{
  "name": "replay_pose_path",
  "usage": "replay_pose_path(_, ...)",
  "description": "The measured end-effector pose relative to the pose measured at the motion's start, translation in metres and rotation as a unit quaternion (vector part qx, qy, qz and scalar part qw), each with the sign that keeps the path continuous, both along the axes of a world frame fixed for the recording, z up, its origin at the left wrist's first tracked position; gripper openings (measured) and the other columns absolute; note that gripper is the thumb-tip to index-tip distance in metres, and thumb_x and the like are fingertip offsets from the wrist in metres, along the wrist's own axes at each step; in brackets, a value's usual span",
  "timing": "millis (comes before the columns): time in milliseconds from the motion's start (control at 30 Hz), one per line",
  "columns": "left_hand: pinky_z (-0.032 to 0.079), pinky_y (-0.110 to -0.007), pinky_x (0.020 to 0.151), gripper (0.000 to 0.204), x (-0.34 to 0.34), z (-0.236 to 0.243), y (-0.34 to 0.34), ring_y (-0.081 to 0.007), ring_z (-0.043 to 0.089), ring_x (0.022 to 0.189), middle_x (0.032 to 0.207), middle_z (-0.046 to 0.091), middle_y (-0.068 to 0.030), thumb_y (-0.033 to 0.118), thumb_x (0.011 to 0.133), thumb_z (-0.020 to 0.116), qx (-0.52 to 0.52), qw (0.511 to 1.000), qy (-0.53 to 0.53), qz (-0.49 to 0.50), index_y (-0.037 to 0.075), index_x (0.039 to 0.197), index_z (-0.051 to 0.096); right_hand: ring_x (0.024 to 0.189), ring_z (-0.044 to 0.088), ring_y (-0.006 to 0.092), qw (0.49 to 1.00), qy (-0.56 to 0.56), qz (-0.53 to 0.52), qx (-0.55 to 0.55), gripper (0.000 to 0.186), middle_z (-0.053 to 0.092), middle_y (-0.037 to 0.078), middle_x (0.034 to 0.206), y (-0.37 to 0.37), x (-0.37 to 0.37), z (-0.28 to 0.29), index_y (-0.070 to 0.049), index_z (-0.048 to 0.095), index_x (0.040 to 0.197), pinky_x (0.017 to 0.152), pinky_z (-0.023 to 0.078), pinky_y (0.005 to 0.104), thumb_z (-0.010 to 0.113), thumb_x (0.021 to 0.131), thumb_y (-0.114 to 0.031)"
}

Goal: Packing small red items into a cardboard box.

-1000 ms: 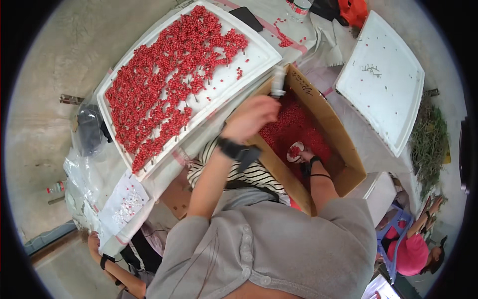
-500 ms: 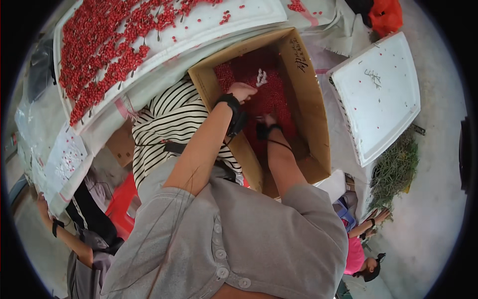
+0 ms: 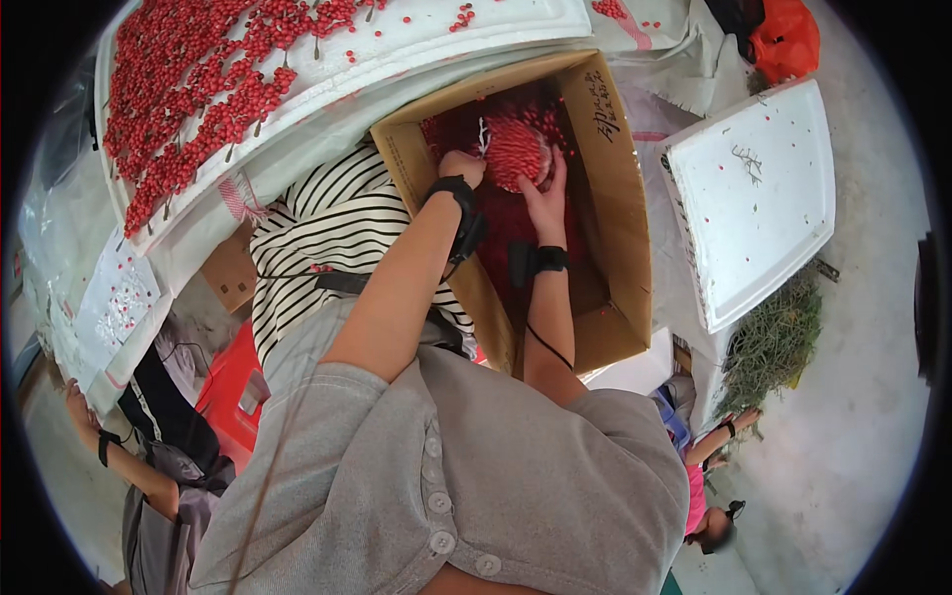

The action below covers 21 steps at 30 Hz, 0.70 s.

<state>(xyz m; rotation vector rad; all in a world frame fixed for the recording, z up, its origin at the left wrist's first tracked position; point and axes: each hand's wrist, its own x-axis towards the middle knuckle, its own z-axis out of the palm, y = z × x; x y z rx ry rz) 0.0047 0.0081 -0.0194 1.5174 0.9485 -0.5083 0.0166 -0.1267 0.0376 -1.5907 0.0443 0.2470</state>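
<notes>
Inside an open cardboard box (image 3: 623, 188) in front of me is a rounded bundle of red berries (image 3: 516, 154). It has a whitish, see-through edge; I cannot tell whether that is a bag or a net. My right hand (image 3: 546, 198) grips its right side, thumb and fingers spread around it. My left hand (image 3: 462, 169) is closed at the bundle's left, by a white twisted strip (image 3: 483, 137) that seems to come out of the fist. Loose red berries (image 3: 516, 223) cover the box's bottom, and blurred ones lie around the bundle's far side.
A white foam board (image 3: 377, 50) heaped with red berries on stems lies at the far left. Another white board (image 3: 754, 203) with a few twigs is on the right, above a pile of green stems (image 3: 773, 342). Other people's arms (image 3: 134, 466) show at both sides.
My right hand has come up from the box's bottom and now holds the berry bundle. The white piece beside my left hand has shifted left, and the bundle has come into sight.
</notes>
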Motion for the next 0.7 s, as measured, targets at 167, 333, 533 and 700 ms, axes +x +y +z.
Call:
replay_pose_path(167, 0.037, -0.025, 0.042, 0.013, 0.0, 0.005, 0.003, -0.0132, 0.048, 0.054, 0.063, 0.052, -0.0054, 0.013, 0.065, 0.055, -0.005, 1.0, 0.008, -0.001, 0.004, 0.073, 0.052, 0.093, 0.039, 0.0286, 0.894, -0.181, 0.077, -0.403, 0.066, 0.036, 0.015, 0.105, 0.0, -0.01, 0.021, -0.009, 0.023, 0.114, 0.077, 0.035, 0.0332, 0.056, 0.058, -0.005)
replay_pose_path(333, 0.036, -0.025, 0.042, 0.013, -0.002, 0.017, 0.003, -0.0124, 0.048, 0.055, 0.064, 0.052, -0.0047, 0.013, 0.065, 0.054, -0.045, 0.999, -0.008, -0.015, 0.004, 0.074, 0.052, 0.095, 0.038, 0.0293, 0.89, 0.005, -0.147, -0.433, 0.065, 0.033, 0.016, 0.11, -0.057, -0.036, -0.116, -0.006, 0.028, 0.111, 0.078, 0.034, 0.0351, 0.059, 0.054, -0.009)
replay_pose_path(533, 0.037, -0.026, 0.047, 0.012, -0.003, 0.029, 0.007, -0.0145, 0.05, 0.054, 0.062, 0.052, -0.006, 0.017, 0.065, 0.053, -0.087, 0.995, -0.031, 0.046, 0.005, 0.067, 0.053, 0.078, 0.047, 0.027, 0.867, 0.491, -0.082, 0.028, 0.039, 0.047, 0.011, 0.093, -0.076, -0.07, -0.205, -0.008, 0.039, 0.104, 0.07, 0.039, 0.0338, 0.045, 0.067, -0.019)
replay_pose_path(700, 0.039, -0.026, 0.044, 0.016, -0.002, 0.038, 0.004, -0.0153, 0.049, 0.047, 0.053, 0.052, -0.0085, 0.013, 0.066, 0.051, -0.152, 0.977, -0.026, 0.146, 0.0, 0.057, 0.053, 0.071, 0.048, 0.0246, 0.779, 0.605, -0.107, 0.13, 0.02, 0.049, 0.01, 0.084, -0.02, -0.047, -0.14, -0.008, 0.05, 0.08, 0.062, 0.042, 0.031, 0.04, 0.069, -0.021)
